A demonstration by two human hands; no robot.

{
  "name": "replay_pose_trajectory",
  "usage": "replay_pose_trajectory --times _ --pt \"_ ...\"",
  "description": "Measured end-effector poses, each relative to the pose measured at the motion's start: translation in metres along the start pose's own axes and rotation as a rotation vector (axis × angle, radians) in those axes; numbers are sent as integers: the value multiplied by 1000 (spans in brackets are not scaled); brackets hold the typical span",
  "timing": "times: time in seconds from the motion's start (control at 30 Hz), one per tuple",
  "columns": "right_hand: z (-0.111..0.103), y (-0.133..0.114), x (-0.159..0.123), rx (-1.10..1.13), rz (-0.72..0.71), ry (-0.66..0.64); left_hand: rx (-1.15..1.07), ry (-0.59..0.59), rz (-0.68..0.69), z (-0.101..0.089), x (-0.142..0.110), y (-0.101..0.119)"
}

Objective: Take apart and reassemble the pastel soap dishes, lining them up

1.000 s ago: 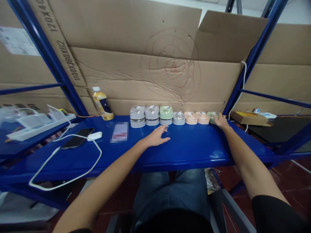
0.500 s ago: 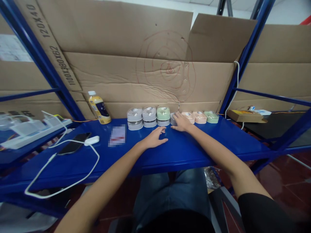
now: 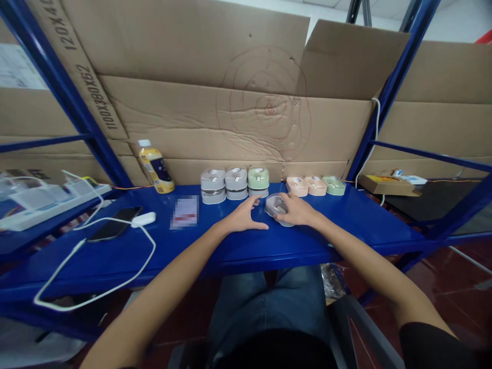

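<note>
My right hand (image 3: 299,209) grips a small grey plastic case (image 3: 273,204) with a clear-looking top, slightly tilted, in front of the row at the back of the table. My left hand (image 3: 242,215) is just to its left, thumb and fingers spread, holding nothing. Behind my left hand stand two grey stacks of such cases, a left one (image 3: 212,179) and a right one (image 3: 236,178), and a green-topped stack (image 3: 258,178). To the right, past a gap, sit two pink cases, one (image 3: 296,187) beside the other (image 3: 315,186), and a single green case (image 3: 335,186).
The blue table (image 3: 230,251) backs onto a cardboard wall (image 3: 184,113). Left of the cases are a yellow bottle (image 3: 156,166), a blurred-out card (image 3: 185,212), a phone (image 3: 115,224) and a looping white cable (image 3: 96,300). A power strip (image 3: 57,207) lies far left, an open carton (image 3: 388,185) far right.
My right hand went from the green case at the far right to the grey case, took hold of it and drew it forward out of the row. My left hand stayed nearly still.
</note>
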State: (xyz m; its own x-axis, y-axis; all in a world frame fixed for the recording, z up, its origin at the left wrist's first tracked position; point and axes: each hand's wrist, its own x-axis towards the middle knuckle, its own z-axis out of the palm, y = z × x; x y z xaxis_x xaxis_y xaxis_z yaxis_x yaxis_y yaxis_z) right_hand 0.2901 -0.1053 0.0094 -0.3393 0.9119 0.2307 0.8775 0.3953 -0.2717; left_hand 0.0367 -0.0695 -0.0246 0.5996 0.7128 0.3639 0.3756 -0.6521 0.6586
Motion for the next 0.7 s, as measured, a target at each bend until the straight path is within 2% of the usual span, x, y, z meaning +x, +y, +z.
replay_pose_trajectory --times 0.1,0.13,0.2,0.3,0.4,0.5,0.6,0.7 --pt "-5 -1 9 238 -367 -65 -92 -16 45 -3 0 0" --pt "-7 0 11 326 -430 -81 -117 -21 66 -4 0 -1" --pt "-11 4 14 479 -457 -114 -151 -20 82 -5 0 -2" --pt "-14 22 16 658 -338 -145 -104 -18 78 -6 -1 -2" --pt "-15 49 16 784 -146 -35 74 -46 133 -6 -2 1" --pt "-13 67 17 813 15 87 200 -63 143 -5 -2 5" --pt "-10 70 19 797 72 133 224 -8 119 -6 -1 5" --pt "-7 64 21 825 28 142 193 145 69 -12 2 2"
